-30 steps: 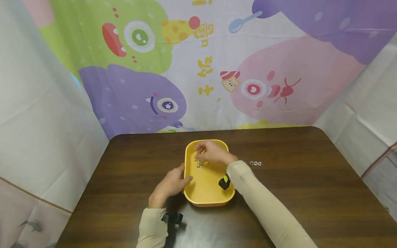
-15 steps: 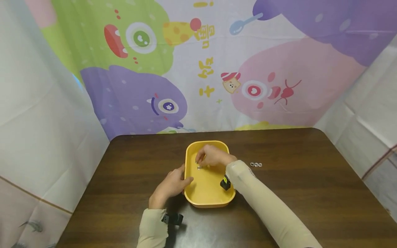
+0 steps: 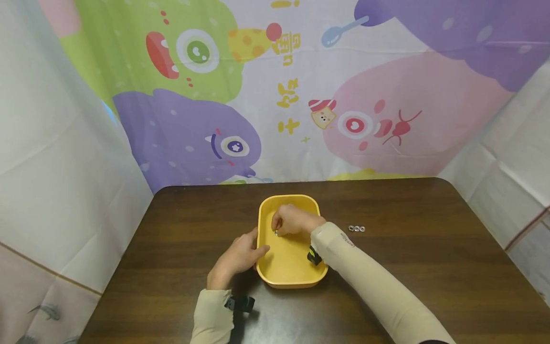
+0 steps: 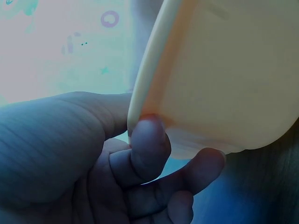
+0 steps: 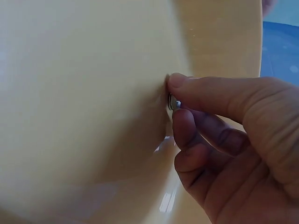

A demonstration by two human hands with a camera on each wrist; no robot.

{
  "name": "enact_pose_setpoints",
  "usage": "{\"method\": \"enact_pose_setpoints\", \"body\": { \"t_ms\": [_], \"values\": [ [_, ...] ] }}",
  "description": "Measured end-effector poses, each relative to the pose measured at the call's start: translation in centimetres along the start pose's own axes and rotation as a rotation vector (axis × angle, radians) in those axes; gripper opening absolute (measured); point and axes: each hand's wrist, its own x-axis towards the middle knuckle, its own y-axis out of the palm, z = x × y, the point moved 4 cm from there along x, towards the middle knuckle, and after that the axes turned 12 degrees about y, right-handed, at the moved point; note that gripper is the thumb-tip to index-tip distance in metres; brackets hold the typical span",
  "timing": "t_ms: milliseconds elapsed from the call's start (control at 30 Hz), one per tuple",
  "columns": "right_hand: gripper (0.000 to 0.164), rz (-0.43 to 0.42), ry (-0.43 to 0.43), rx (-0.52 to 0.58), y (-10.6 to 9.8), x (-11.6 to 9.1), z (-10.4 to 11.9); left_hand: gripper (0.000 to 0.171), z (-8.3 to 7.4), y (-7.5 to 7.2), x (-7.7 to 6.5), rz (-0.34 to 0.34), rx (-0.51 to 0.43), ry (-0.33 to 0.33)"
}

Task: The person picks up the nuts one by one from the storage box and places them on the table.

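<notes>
A yellow plastic tray [image 3: 287,266] with rounded corners stands on the table. My left hand [image 3: 237,254] grips its left wall, thumb over the rim and the other fingers outside, and the left wrist view shows those fingers against the tray wall [image 4: 243,79]. Inside the tray, my right hand [image 3: 295,220] reaches down to the floor near the left side. Between its thumb and index finger is a small shiny metal nut [image 5: 174,101], right at the tray floor. The curled fingers hide part of the floor behind them.
On the dark wooden table [image 3: 172,267], three metal nuts [image 3: 356,229] lie in a row to the right of the tray. A cartoon-printed curtain [image 3: 296,157] hangs behind the table's far edge, with pale cloth at both sides.
My right hand has shifted slightly toward me in the tray and its fingers have closed in. Several nuts showed on the floor earlier; now one shows at the fingertips. The left hand keeps its grip.
</notes>
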Motion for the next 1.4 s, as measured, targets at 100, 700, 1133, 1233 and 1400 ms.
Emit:
{"method": "enact_pose_setpoints", "body": {
  "t_ms": [100,700,1133,1233,1400],
  "values": [
    [0.007,-0.005,-0.014,-0.036,0.1,-0.1,0.1,0.059,0.0,0.1,-0.1,0.001,-0.009,0.000],
    [0.005,-0.036,0.004,0.043,-1.4,-1.2,0.5,0.064,-0.1,0.0,-0.1,-0.004,-0.009,-0.017],
    [0.009,-0.151,-0.077,0.047,-4.5,-3.1,0.6,0.066,-0.2,-0.1,-0.1,0.005,-0.003,-0.050],
    [0.009,-0.165,-0.082,0.061,-5.0,-3.7,0.4,0.068,-0.1,-0.1,-0.1,0.006,-0.001,-0.058],
    [0.009,-0.187,-0.060,0.071,-5.8,-4.8,0.0,0.067,-0.1,0.1,-0.1,0.004,-0.017,-0.066]
  ]
}}
